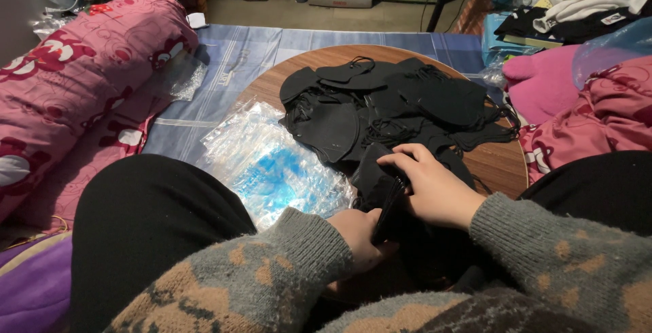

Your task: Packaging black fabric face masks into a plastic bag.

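On a round wooden table [499, 163], 2 hands, left hand [360, 238] and right hand [431, 187], clamped fingers on a black mask stack [380, 187], its long axis upright between them.

The masks [394, 109] heaped on the round table [499, 163] are soft, matt black cloth with thin elastic loops. The table is smooth brown wood with a faint grain. At its left edge the plastic bags [272, 163] are clear, glossy and crinkled. The sleeves [272, 272] are fuzzy knitted wool. The bolster [75, 82] is smooth printed pink cotton, and the sheet [224, 54] is striped woven cloth.
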